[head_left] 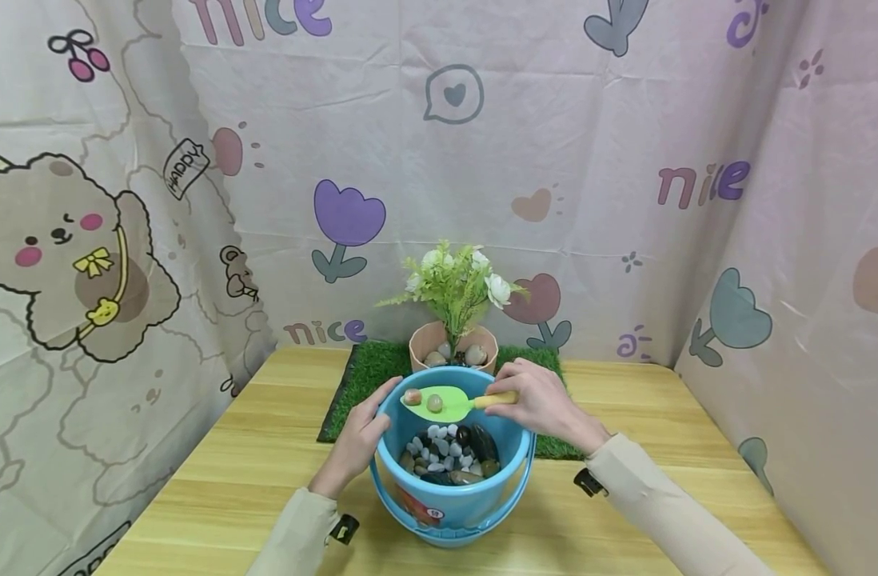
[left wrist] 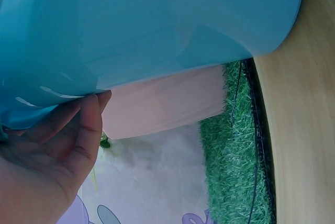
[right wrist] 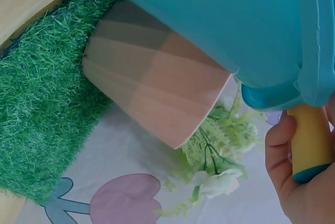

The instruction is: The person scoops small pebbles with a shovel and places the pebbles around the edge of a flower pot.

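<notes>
A blue bucket point(head_left: 475, 502) stands on the table with white, brown and black stones point(head_left: 446, 450) in its bottom. My left hand point(head_left: 357, 442) holds the left side of its rim, thumb at the inner edge and fingers along the outside wall; the left wrist view shows the fingertips against the blue wall. Over the bucket's mouth, my right hand point(head_left: 538, 402) grips the yellow handle point(right wrist: 310, 139) of a small toy shovel. Its light green blade point(head_left: 451, 410) points left and carries two pebbles point(head_left: 435, 403), one of them reddish.
Behind the bucket, a pink flowerpot point(head_left: 419, 346) holds stones and a plant with white flowers point(head_left: 453, 292). The pot stands on a green artificial grass mat point(head_left: 367, 376). A printed cloth point(head_left: 439, 176) hangs behind the wooden table point(head_left: 245, 472) and at both sides.
</notes>
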A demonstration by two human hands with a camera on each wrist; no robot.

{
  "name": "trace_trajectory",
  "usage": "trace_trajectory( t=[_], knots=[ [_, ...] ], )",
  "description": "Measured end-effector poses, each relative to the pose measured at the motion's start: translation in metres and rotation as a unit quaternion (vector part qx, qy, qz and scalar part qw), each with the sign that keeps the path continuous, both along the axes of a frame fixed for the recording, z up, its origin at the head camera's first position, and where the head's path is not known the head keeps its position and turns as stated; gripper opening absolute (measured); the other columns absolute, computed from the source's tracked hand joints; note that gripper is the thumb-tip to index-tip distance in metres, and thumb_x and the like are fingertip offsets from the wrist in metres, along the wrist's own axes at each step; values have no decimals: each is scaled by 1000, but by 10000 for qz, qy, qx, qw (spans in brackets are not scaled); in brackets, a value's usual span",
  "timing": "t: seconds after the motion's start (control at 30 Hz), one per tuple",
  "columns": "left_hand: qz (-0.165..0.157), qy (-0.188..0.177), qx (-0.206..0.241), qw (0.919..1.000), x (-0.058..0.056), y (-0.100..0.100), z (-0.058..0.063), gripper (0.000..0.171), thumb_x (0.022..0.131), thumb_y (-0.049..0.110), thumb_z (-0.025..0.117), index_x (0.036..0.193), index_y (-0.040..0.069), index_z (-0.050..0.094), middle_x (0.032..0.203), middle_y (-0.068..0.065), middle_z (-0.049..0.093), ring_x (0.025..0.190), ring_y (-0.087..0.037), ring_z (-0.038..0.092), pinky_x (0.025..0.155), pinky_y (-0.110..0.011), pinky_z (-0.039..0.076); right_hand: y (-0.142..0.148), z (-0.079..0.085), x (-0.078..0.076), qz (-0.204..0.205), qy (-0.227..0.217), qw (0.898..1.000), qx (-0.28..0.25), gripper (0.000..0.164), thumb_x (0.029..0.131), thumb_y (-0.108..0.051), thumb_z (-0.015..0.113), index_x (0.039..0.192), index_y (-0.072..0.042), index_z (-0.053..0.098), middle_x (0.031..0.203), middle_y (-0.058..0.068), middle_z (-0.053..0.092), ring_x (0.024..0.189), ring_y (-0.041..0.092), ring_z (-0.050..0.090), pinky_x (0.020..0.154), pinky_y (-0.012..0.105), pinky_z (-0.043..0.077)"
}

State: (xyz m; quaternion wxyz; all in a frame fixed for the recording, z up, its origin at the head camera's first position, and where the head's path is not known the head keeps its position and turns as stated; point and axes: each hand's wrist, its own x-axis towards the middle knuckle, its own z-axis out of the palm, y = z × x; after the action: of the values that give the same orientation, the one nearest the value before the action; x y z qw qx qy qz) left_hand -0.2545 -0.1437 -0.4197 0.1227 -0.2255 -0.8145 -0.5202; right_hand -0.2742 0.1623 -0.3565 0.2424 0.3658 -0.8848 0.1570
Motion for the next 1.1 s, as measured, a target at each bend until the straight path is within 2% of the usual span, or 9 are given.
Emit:
trace_trajectory(
  t=[0.17,0.37,0.53,0.9,1.1],
  knots=[
    [9,7,36,10000,0,0,0,63,88,3,38,151,8,39,147,-15,49,122,-33,59,88,-42,53,5,0,1,-46,5,9998,-173,20,73,-30,85,91,-22,81,86,-12,65,75,3,48,62,19,39],
    [28,-34,69,10000,1,0,0,63,88,3,38,150,7,39,147,-16,49,124,-36,58,92,-51,52,9,2,3,-68,-24,9998,-174,19,73,-30,85,90,-22,81,85,-13,65,74,3,47,62,20,39],
    [6,-41,75,10000,1,1,0,62,88,4,38,150,9,39,147,-16,49,125,-37,57,94,-54,51,11,2,5,-101,-46,9998,-188,20,74,-30,84,91,-21,80,86,-12,65,75,3,48,62,20,39],
    [6,-79,75,9999,0,1,-1,63,88,3,37,151,8,38,146,-16,50,122,-37,59,90,-49,54,14,5,7,-227,-142,9996,-38,24,79,-32,80,98,-18,80,88,-10,64,73,3,49,61,19,39],
    [17,-116,82,9999,0,1,-1,63,88,4,37,151,9,39,146,-16,50,122,-38,59,89,-49,55,16,8,6,-183,-342,9992,-74,22,81,-30,78,100,-17,79,90,-7,73,68,0,58,58,17,42]
  ],
)
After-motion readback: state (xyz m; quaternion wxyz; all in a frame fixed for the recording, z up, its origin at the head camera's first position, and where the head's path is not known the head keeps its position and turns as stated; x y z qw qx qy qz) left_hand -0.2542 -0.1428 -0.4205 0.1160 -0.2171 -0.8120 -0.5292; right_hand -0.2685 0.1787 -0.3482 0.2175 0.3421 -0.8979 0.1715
